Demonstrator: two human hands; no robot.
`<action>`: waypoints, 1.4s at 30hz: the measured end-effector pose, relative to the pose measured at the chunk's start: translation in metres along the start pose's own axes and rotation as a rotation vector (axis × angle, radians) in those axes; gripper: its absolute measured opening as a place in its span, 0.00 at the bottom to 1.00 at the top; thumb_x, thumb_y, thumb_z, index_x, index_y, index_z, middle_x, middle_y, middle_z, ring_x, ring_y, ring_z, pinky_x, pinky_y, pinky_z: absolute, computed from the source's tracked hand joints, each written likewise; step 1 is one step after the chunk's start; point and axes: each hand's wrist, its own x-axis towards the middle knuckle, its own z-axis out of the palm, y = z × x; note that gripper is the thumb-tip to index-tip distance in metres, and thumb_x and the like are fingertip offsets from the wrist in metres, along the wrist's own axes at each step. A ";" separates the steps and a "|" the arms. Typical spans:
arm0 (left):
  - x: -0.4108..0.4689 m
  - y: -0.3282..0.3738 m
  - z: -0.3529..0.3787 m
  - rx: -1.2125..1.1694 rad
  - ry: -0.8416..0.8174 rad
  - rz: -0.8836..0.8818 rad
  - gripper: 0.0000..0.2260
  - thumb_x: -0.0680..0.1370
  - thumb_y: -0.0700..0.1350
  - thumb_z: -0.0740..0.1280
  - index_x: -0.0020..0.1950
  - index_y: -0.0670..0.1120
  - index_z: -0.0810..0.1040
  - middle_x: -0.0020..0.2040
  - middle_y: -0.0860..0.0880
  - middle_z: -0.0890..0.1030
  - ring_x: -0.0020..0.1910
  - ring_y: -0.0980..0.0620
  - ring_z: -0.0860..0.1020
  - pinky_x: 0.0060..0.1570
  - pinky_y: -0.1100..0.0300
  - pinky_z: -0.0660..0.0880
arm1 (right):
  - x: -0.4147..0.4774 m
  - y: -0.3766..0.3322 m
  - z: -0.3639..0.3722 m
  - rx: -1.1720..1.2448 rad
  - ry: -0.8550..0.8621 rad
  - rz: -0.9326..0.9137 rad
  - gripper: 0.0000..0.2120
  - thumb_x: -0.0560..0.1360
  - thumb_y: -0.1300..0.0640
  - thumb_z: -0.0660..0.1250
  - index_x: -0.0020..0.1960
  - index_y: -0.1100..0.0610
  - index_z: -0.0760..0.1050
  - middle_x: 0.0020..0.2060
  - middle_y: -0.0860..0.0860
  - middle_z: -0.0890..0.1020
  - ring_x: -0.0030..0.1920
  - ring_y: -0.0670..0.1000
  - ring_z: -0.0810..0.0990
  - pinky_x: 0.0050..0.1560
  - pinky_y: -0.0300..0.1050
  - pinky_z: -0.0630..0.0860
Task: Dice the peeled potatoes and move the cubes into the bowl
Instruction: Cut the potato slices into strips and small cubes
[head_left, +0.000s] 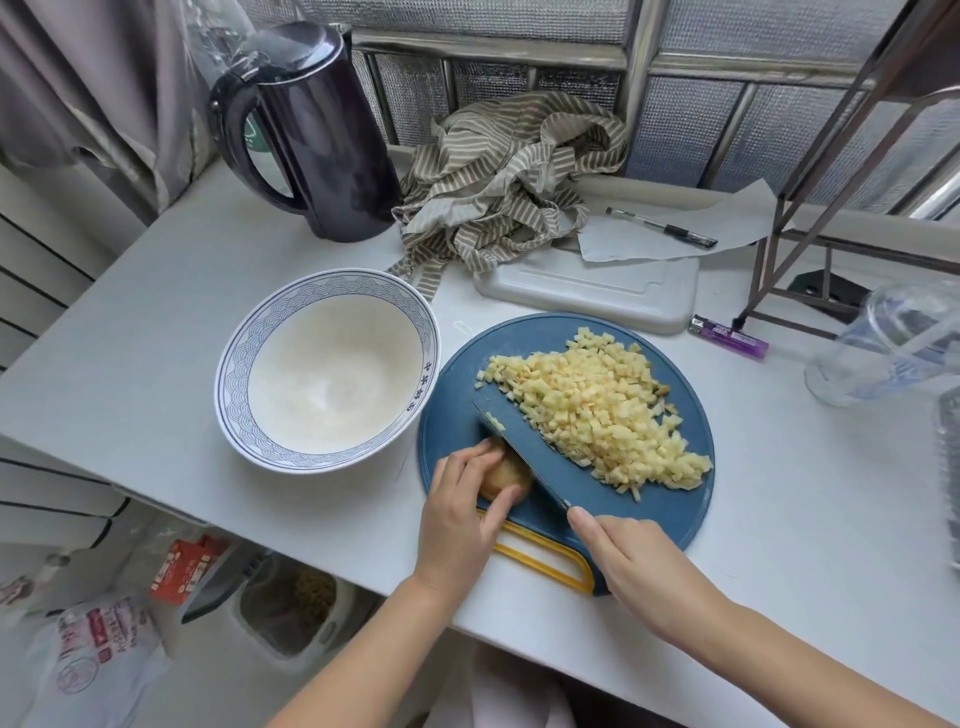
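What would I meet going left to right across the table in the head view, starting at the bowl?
bowl → cutting board → lighter → plastic cup

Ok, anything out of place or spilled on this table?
The clear plastic cup at the table's right edge appears tipped on its side; no spill shows around it. The potato cubes sit piled on the cutting board.
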 end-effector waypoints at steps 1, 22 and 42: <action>0.000 0.000 0.000 0.012 -0.003 0.002 0.17 0.75 0.52 0.66 0.59 0.44 0.78 0.56 0.50 0.78 0.55 0.54 0.73 0.58 0.71 0.68 | -0.002 -0.001 -0.001 -0.005 -0.002 -0.007 0.26 0.80 0.38 0.49 0.34 0.56 0.64 0.27 0.49 0.67 0.29 0.46 0.65 0.33 0.41 0.62; 0.002 -0.001 0.000 0.038 -0.016 0.012 0.13 0.75 0.53 0.67 0.52 0.46 0.76 0.48 0.53 0.77 0.47 0.55 0.72 0.51 0.73 0.67 | -0.011 0.007 0.003 -0.081 -0.005 -0.043 0.34 0.74 0.31 0.41 0.41 0.58 0.72 0.36 0.53 0.78 0.39 0.52 0.76 0.45 0.49 0.72; 0.002 -0.007 0.000 -0.002 -0.032 0.016 0.10 0.74 0.51 0.66 0.51 0.48 0.71 0.45 0.51 0.76 0.45 0.55 0.70 0.50 0.76 0.64 | -0.005 -0.002 0.014 -0.236 -0.041 0.027 0.25 0.79 0.34 0.42 0.38 0.51 0.64 0.35 0.48 0.71 0.37 0.50 0.71 0.43 0.47 0.70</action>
